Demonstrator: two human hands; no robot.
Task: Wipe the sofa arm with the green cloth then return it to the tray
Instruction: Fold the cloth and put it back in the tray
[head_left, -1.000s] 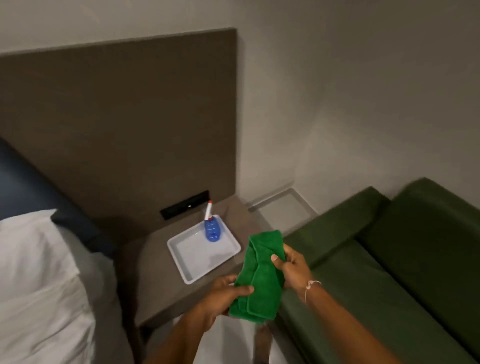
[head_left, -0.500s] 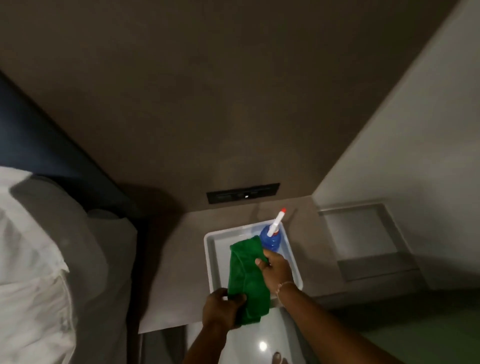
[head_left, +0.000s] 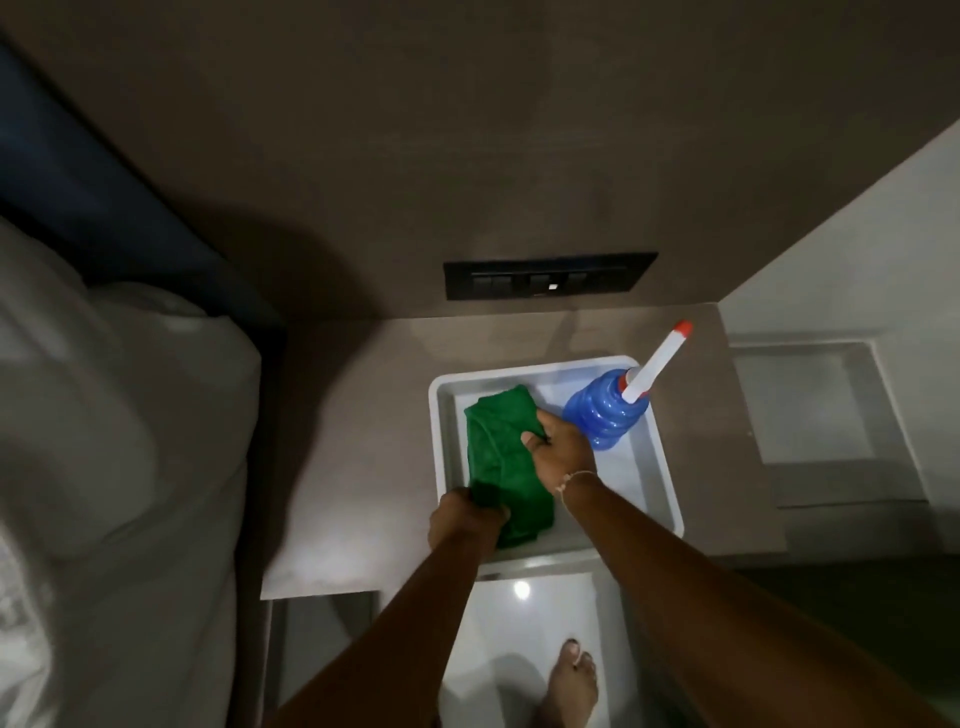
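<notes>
The folded green cloth (head_left: 501, 457) lies in the left half of the white tray (head_left: 657, 467) on the bedside table. My left hand (head_left: 465, 519) grips the cloth's near end at the tray's front left corner. My right hand (head_left: 561, 449) holds the cloth's right edge, thumb on top. The sofa arm is out of view.
A blue spray bottle (head_left: 610, 410) with a white, red-tipped nozzle stands in the tray's far right corner, just beside my right hand. A black switch panel (head_left: 550, 275) sits on the brown wall panel behind. White bedding (head_left: 114, 467) fills the left. My bare foot (head_left: 569, 680) is on the glossy floor.
The view swung from the green sofa to the bedside table. Both hands carried the cloth over the tray and lowered it into the tray's left half.
</notes>
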